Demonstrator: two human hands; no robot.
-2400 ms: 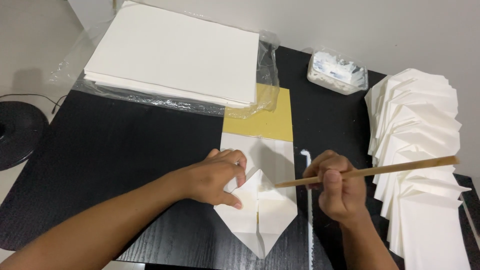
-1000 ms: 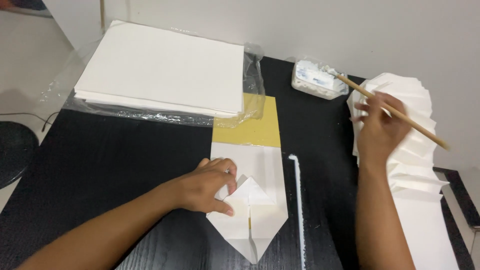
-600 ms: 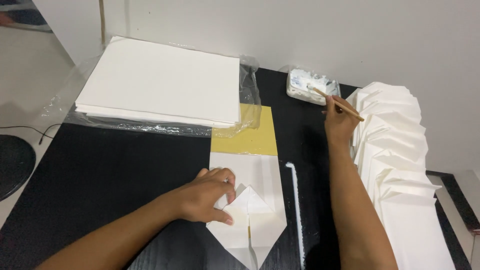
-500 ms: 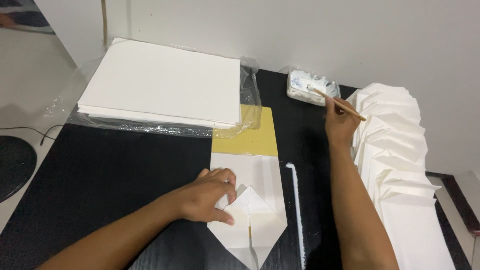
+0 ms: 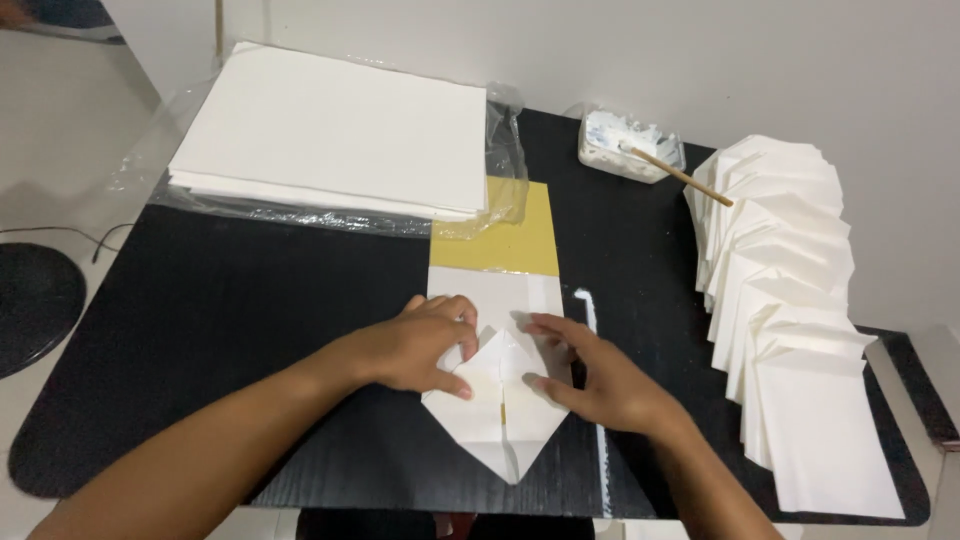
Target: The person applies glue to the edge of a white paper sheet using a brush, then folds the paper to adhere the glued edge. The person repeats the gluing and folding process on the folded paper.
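Now both hands [image 5: 500, 365] flat on folded paper [image 5: 497, 425]

Left hand [image 5: 425, 345] and right hand [image 5: 590, 375] pressing flat on a folded white paper [image 5: 497, 425] on the black desk [image 5: 250, 300], yellow sheet [image 5: 500, 235] just beyond the fingers, stack of folded papers [image 5: 790, 300] right of the right hand, glue tub [image 5: 625, 145] with stick [image 5: 685, 178] far beyond

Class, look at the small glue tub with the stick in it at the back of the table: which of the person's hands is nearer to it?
Right. The right hand lies on the folded paper, below the glue tub; the left hand presses the same paper further left.
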